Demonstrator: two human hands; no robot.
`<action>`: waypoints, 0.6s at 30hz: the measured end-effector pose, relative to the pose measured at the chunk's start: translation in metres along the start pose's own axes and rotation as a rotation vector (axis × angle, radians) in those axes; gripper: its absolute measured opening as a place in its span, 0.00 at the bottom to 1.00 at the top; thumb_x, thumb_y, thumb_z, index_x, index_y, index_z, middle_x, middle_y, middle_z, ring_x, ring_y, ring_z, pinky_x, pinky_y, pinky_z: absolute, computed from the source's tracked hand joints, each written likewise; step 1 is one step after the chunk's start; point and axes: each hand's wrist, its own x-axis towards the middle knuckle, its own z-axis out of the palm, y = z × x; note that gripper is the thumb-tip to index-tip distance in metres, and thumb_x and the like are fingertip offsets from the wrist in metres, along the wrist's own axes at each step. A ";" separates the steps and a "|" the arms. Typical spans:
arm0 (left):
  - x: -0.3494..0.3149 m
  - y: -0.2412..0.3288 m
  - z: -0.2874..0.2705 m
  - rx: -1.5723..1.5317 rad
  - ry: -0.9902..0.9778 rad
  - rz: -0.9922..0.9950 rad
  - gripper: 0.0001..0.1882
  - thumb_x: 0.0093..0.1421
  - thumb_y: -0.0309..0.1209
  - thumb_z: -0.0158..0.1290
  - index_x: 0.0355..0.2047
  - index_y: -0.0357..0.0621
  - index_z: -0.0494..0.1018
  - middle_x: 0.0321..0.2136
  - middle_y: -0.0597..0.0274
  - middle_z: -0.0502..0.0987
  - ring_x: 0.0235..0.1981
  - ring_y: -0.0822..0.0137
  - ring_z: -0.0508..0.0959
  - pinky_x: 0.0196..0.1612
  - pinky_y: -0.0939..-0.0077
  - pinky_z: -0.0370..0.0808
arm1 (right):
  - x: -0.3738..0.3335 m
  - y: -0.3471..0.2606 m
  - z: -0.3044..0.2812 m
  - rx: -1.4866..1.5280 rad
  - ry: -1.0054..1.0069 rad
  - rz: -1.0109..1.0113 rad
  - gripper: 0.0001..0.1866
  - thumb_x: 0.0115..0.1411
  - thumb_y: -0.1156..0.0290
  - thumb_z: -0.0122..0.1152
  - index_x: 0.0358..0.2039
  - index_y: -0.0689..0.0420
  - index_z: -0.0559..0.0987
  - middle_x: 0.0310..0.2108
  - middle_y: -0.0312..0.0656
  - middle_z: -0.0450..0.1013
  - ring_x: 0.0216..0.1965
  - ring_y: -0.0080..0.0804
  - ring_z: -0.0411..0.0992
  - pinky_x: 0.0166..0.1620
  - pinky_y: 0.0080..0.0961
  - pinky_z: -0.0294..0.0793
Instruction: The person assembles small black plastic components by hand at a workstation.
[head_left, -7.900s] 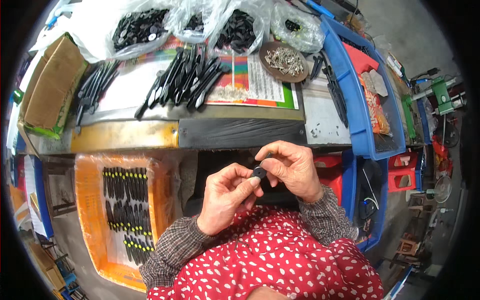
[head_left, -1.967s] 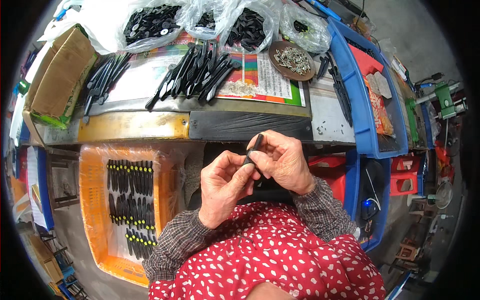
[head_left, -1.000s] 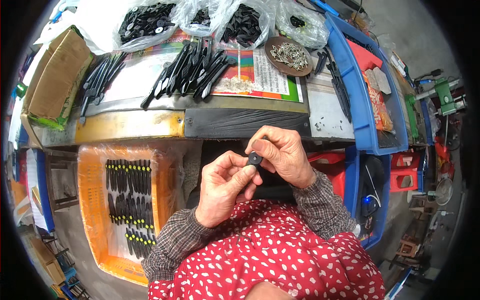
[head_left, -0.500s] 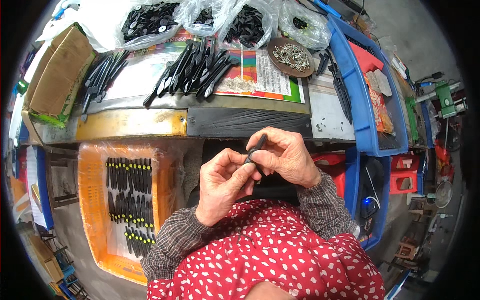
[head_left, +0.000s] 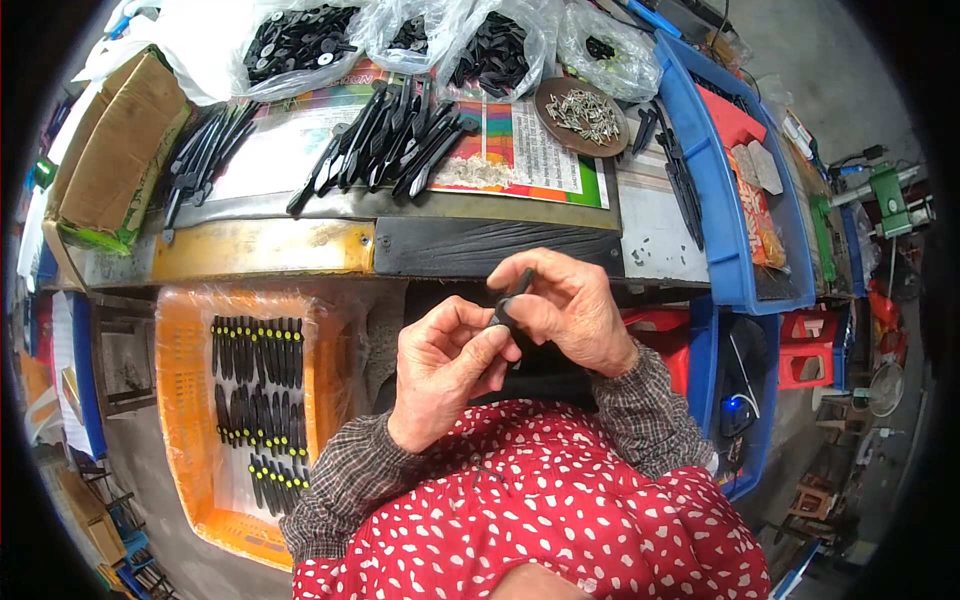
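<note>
Between my two hands, just off the bench's front edge, is a small elongated black part (head_left: 503, 311), mostly hidden by fingers. My left hand (head_left: 446, 365) pinches its lower end between thumb and fingertips. My right hand (head_left: 566, 312) grips the upper end, its thumb pressed against the side. A pile of long black handle-like pieces (head_left: 385, 140) lies on the bench beyond my hands. To its right, a round brown dish (head_left: 556, 98) holds many small silvery screws or pins.
An orange crate (head_left: 185, 420) at lower left holds rows of black pieces with yellow-green dots. Plastic bags (head_left: 345, 60) of black parts line the back. A cardboard box (head_left: 115, 140) stands left; a blue tray (head_left: 735, 220) with packets lies right.
My right thumb and fingers have shifted slightly on the black part, which tilts a little differently. My left hand has barely moved and keeps its pinch.
</note>
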 end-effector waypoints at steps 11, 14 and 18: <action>-0.003 0.000 -0.002 -0.079 -0.050 -0.082 0.04 0.62 0.24 0.51 0.35 0.38 0.68 0.24 0.55 0.77 0.16 0.75 0.71 0.15 0.87 0.61 | 0.000 0.011 0.012 0.015 0.193 -0.158 0.09 0.63 0.69 0.56 0.30 0.60 0.76 0.19 0.28 0.68 0.18 0.10 0.61 0.19 0.11 0.58; -0.003 -0.002 -0.002 -0.098 -0.047 -0.098 0.03 0.62 0.24 0.51 0.35 0.38 0.68 0.23 0.55 0.77 0.16 0.74 0.71 0.15 0.86 0.61 | 0.002 0.005 0.002 0.122 -0.010 -0.008 0.10 0.64 0.67 0.56 0.29 0.60 0.76 0.19 0.28 0.67 0.17 0.10 0.60 0.18 0.11 0.55; -0.004 -0.002 -0.002 -0.104 -0.034 -0.104 0.03 0.62 0.24 0.51 0.34 0.39 0.69 0.24 0.56 0.77 0.16 0.74 0.71 0.15 0.86 0.61 | 0.001 0.008 0.009 0.042 0.098 -0.053 0.10 0.63 0.67 0.57 0.30 0.61 0.76 0.20 0.29 0.68 0.17 0.10 0.60 0.18 0.11 0.56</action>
